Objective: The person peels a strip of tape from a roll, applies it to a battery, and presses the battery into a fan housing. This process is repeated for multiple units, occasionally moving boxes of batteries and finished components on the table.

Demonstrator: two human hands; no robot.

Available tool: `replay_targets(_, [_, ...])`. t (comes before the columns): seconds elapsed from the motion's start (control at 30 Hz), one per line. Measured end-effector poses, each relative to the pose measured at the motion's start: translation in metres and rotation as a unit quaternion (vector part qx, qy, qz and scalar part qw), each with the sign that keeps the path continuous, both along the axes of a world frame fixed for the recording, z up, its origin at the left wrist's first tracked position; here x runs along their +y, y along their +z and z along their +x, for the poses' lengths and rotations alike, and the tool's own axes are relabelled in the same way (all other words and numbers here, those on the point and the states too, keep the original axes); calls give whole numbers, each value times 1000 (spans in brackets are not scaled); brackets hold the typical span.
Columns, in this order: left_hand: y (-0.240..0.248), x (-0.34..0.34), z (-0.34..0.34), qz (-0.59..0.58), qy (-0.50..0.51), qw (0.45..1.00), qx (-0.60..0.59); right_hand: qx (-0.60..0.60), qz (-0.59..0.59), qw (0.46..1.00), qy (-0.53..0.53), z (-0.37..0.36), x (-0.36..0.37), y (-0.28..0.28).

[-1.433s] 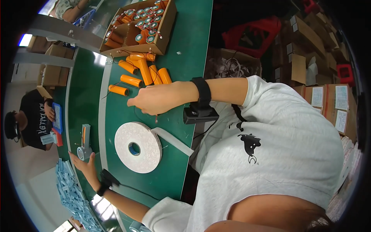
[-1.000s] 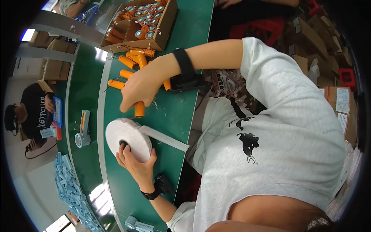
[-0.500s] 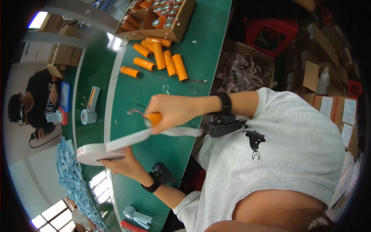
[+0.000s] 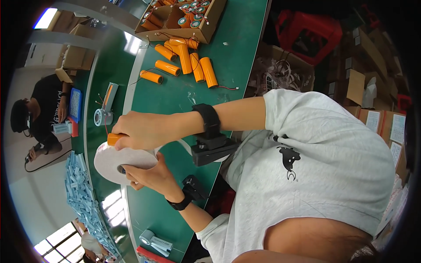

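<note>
nearest, a grey shirt [image 4: 324, 166] filled the right of the frame. the right hand [image 4: 147, 130], left of centre, pinched an orange cell [image 4: 115, 139] at the upper rim of a white tape roll [image 4: 105, 162]; the cell's rear was hidden in the grip, and whether it touched the tape could not be told. the left hand [image 4: 153, 177], just below, clasped the roll, thumb by the rim and fingers at the dark hub, some fingertips out of sight. a loose tape strip [image 4: 186, 146] ran rightward, partly covered by a black wrist device [image 4: 212, 149]. the green tabletop [image 4: 164, 208] offered bare room below the left hand and between the right hand and the loose cells [image 4: 184, 59] at upper centre; its right edge slanted down beside the shirt, its left met a metal strip [image 4: 128, 98]. a cell carton [image 4: 214, 25] was cut off by the upper border. beyond, at lower left, lay a pale blue pile [image 4: 81, 193], its pieces hard to separate; at far left, a co-worker [image 4: 46, 98] appeared, small.
</note>
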State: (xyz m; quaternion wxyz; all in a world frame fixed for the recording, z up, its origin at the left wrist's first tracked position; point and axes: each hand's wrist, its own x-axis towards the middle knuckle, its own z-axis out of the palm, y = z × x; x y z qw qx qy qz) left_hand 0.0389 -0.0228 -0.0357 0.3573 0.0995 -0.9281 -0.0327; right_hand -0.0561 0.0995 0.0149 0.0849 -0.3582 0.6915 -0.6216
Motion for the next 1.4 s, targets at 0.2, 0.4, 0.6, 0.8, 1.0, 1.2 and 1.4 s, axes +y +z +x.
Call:
replay_targets(0.2, [0,3,-3,76,20,996,-43,-105,-191,968,-127,13,-30,-28])
replay_targets(0.4, [11,25,-21,199,-17,978,-58,-247,-473,836,-125,-5,-25,-14])
replay_targets(0.6, [17,42,-32,44,-48,993,-102,-337,-563,748,-104,-31,-4,-20])
replay_targets(0.8, [-26,42,-27,71,-231,949,-201,-188,-632,749,-68,-94,69,35])
replay_targets(1.0, [26,-29,-27,113,-297,943,-99,-210,-513,832,9,-52,64,24])
replay_targets(1.2, [16,-312,175,16,405,800,-442,-101,-351,903,228,-40,75,-6])
replay_targets(1.4, [35,-265,167,192,190,901,-340,171,-325,906,212,-34,68,3])
